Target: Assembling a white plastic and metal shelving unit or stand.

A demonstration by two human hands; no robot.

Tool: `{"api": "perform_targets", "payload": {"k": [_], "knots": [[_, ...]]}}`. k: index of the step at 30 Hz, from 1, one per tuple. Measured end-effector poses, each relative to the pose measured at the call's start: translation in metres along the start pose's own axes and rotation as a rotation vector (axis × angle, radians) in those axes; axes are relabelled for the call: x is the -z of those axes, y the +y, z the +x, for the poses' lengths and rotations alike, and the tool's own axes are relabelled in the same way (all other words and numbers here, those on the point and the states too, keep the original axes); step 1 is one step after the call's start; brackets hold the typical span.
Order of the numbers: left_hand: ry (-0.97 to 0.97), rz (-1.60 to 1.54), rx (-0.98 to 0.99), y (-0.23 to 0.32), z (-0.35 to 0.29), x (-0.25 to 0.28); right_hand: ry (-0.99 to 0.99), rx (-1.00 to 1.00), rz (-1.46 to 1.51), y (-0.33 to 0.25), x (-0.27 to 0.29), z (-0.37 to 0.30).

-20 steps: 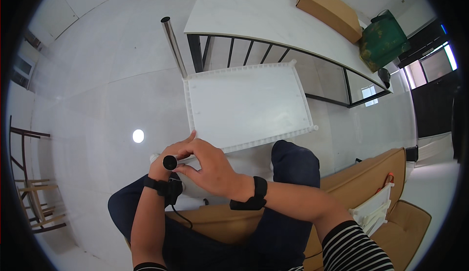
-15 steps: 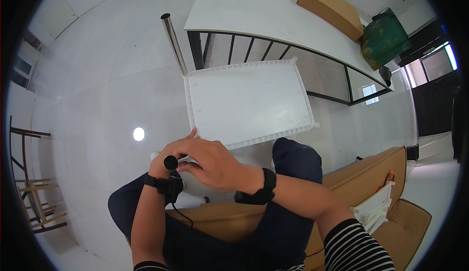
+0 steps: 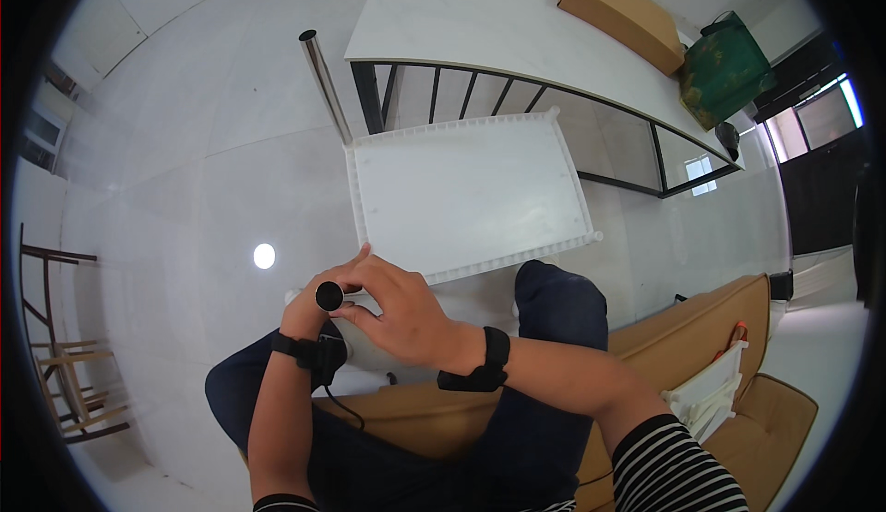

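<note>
A white plastic shelf panel (image 3: 471, 194) with a ribbed rim and corner sockets lies in front of my knees. From its far left corner a shiny metal tube (image 3: 323, 78) with a dark end stands up. At the near left corner, a second tube with a black end (image 3: 329, 296) points up toward me. My right hand (image 3: 411, 318) is closed round this tube just below its end, thumb and fingers pinching it. Lower down, my left hand (image 3: 301, 313) grips the panel's corner, one fingertip resting on the rim; my right hand hides most of its fingers.
A white-topped table (image 3: 461, 14) with a black metal frame stands beyond the panel, bearing a cardboard box (image 3: 623, 14) and a green bag (image 3: 726, 71). Behind me is a brown sofa (image 3: 720, 318) with white folded parts (image 3: 711, 387). Wooden chairs (image 3: 78, 374) stand far left.
The black end of the held tube has shifted slightly right and up. My right hand has turned a little around it; my left hand stays at the corner.
</note>
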State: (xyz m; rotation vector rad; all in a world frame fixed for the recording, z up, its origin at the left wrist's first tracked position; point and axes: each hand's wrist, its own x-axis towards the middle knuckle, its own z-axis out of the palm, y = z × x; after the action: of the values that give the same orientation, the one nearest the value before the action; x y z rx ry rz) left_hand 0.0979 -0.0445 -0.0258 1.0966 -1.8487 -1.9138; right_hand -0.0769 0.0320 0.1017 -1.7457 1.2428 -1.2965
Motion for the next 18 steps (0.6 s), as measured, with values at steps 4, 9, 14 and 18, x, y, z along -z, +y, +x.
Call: {"api": "perform_targets", "payload": {"k": [4,9,14,18], "knots": [[-0.011,0.146,-0.281,0.008,-0.002,-0.003,-0.180,0.151,0.060,0.001,0.019,0.011],[0.032,0.087,-0.205,0.009,-0.003,-0.001,-0.226,0.045,0.229,0.006,0.011,0.007],[-0.022,-0.307,0.064,0.025,-0.006,-0.002,0.042,-0.143,0.221,-0.007,-0.001,-0.005],[0.012,-0.569,0.067,-0.002,-0.002,0.000,0.076,-0.033,0.070,-0.002,-0.007,-0.001]]}}
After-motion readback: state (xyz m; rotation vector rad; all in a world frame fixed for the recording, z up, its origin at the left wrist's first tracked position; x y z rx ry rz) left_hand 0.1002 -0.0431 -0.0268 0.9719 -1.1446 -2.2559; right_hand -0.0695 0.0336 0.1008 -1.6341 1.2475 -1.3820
